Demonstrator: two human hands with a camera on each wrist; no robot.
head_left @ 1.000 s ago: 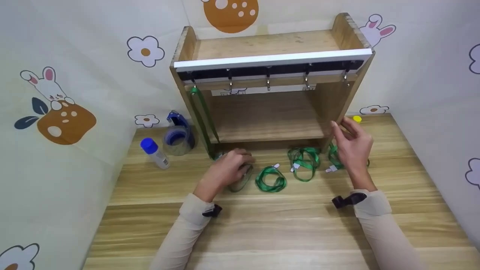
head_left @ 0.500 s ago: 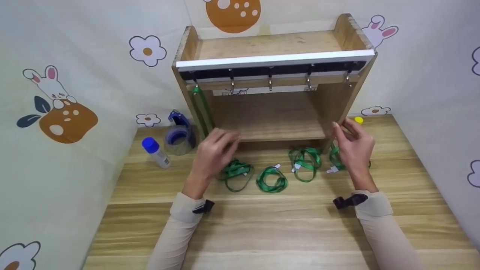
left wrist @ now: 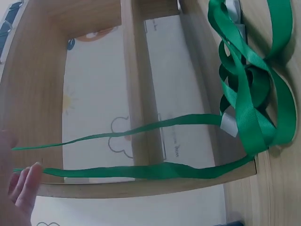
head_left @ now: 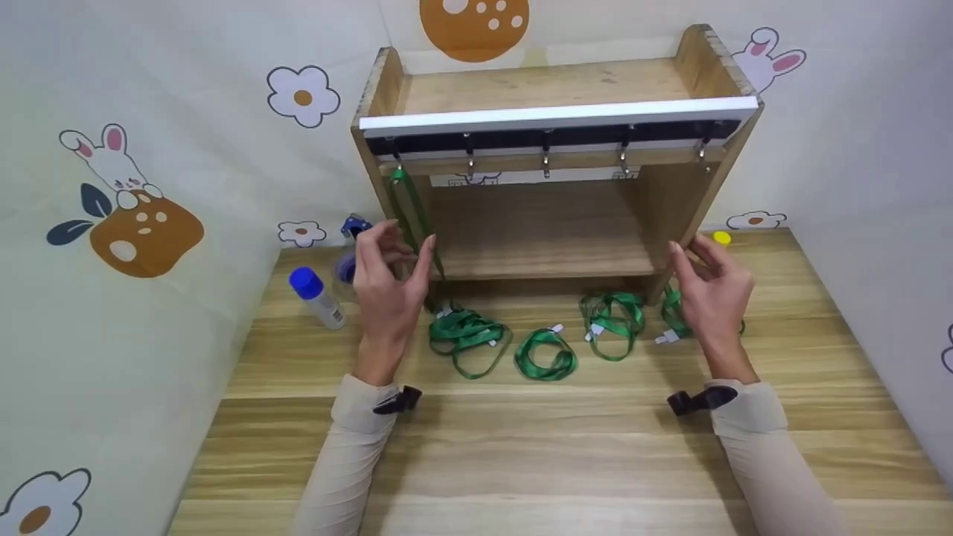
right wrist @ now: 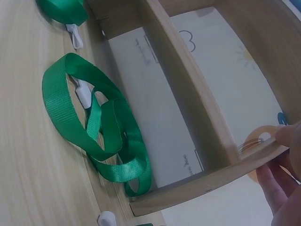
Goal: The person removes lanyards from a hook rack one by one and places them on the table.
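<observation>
A green lanyard (head_left: pixel 400 176) hangs from the leftmost metal hook on the front of a wooden shelf unit (head_left: pixel 543 234). My left hand (head_left: pixel 391 294) is raised at the unit's left side, thumb and fingers spread apart around the hanging lanyard and the panel edge. In the left wrist view, fingertips (left wrist: pixel 30 181) show beside the hanging green strap (left wrist: pixel 178 170). My right hand (head_left: pixel 715 298) grips the right side panel, thumb on the inner face and fingers outside. Coiled green lanyards with white clips lie below, including one loose coil (head_left: pixel 547 357) in the middle.
A glue stick (head_left: pixel 316 298) with a blue cap stands at the left. Behind my left hand, a tape roll and a blue tool (head_left: pixel 355 225) are partly hidden. A yellow cap (head_left: pixel 721 238) shows behind the right panel. Several hooks line the white-and-black rail (head_left: pixel 588 136).
My left hand has risen from the leftmost coil on the table and moved left to the unit's left side, its fingers spreading. My right hand has kept its grip on the right panel.
</observation>
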